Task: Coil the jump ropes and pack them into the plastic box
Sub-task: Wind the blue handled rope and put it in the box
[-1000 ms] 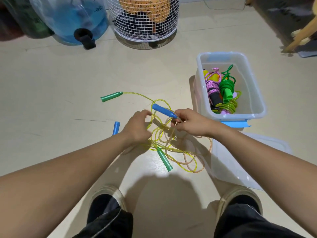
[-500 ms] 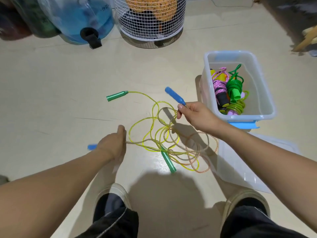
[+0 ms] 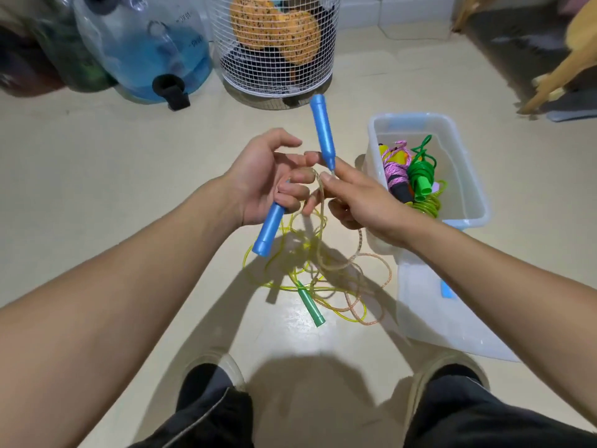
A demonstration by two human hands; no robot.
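Both blue handles up, rope trailing to the floor

Nearest me, a green handle (image 3: 310,308) lies in yellow and orange rope loops (image 3: 352,279) on the floor. I see my left hand (image 3: 265,179) with its fingers curled round one blue handle (image 3: 268,230); my right hand (image 3: 361,202) pinches the rope just under the other blue handle (image 3: 323,130). Beyond, the plastic box (image 3: 465,156) holds coiled ropes.

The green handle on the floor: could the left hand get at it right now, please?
Probably not at once: the left hand already grips a blue handle. Nothing covers the green handle except rope loops beside it.
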